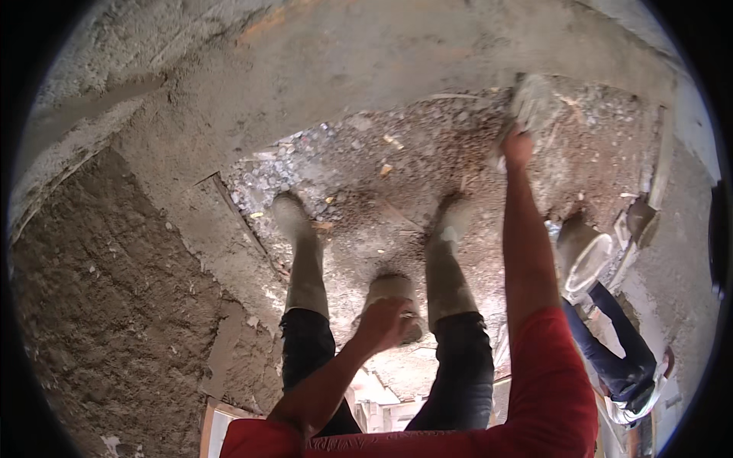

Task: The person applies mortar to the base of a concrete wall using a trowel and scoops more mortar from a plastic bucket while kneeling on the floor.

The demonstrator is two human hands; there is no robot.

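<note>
At the upper right, my right arm stretches forward and my right hand (518,147) is closed on a flat trowel (531,103), blurred by motion. The tool lies against the lower edge of a grey, mortar-smeared wall surface (366,72). Below it spreads rubble-strewn ground (405,160). Between my legs, my left hand (384,327) is curled at a small mud-stained bucket (391,288). The hand covers part of this bucket, so its contents do not show. My muddy rubber boots (292,217) stand apart on the ground.
A second bucket (586,256) sits at the right, beside boards (628,248). Another person's dark-trousered legs (622,347) show behind it. Rough brown mortar (107,298) covers the left side, bordered by a smoother strip (187,229). A wooden edge (237,210) runs beside my left boot.
</note>
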